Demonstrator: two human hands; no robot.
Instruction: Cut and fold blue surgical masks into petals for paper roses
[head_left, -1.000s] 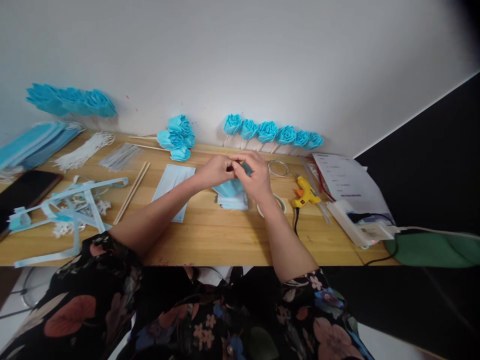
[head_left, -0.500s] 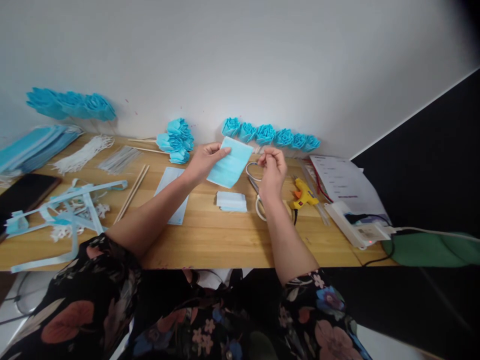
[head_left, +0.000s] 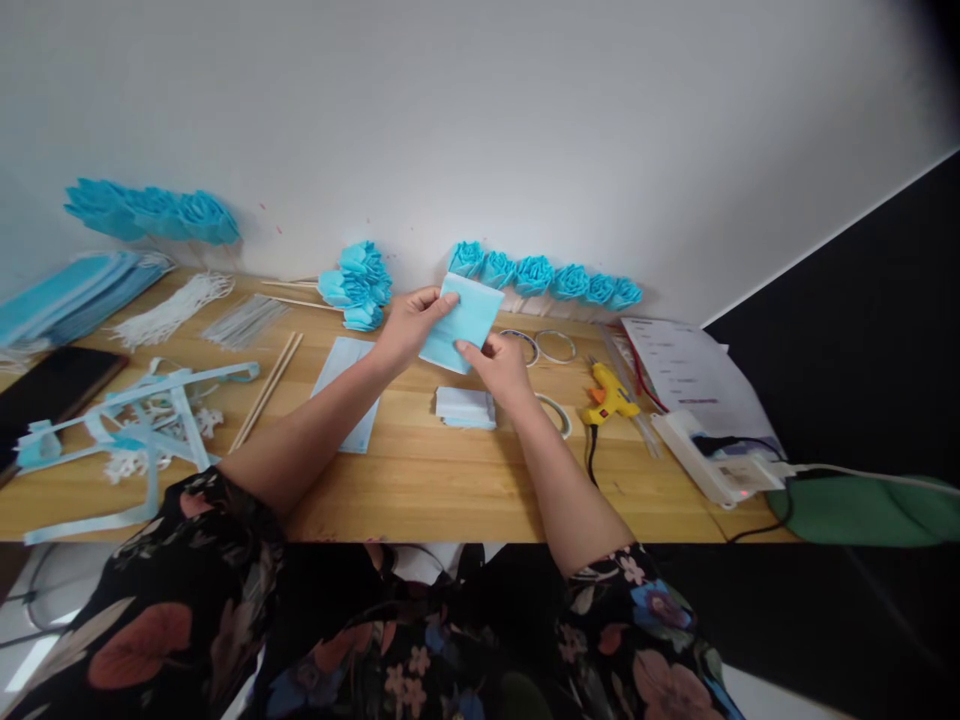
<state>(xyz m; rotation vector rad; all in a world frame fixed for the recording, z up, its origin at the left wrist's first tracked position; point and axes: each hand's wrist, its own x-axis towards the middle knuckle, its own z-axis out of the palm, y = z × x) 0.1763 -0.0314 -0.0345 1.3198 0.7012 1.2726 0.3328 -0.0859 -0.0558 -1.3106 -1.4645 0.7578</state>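
Both hands hold a light blue fabric piece (head_left: 474,312), roughly square, up above the table. My left hand (head_left: 414,318) pinches its left side, thumb on the front face. On the lower right edge my right hand (head_left: 501,366) grips it, the thumb in front and the fingers behind. Below on the wood lies a small stack of folded pale pieces (head_left: 465,407). A flat pale blue sheet (head_left: 346,375) is partly covered by my left forearm. Rolls of tape (head_left: 556,346) lie to the right, partly behind my right hand and wrist.
Blue fabric roses (head_left: 534,275) lean along the wall, with more roses (head_left: 358,287) lying left of centre. A yellow glue gun (head_left: 611,394) and a power strip (head_left: 701,460) are at right. Cut strips (head_left: 180,400), wooden sticks (head_left: 264,395) and a phone (head_left: 67,385) occupy the left.
My right hand has come down and left from beside the blue piece and has taken hold of its lower right edge. My left hand keeps its hold.
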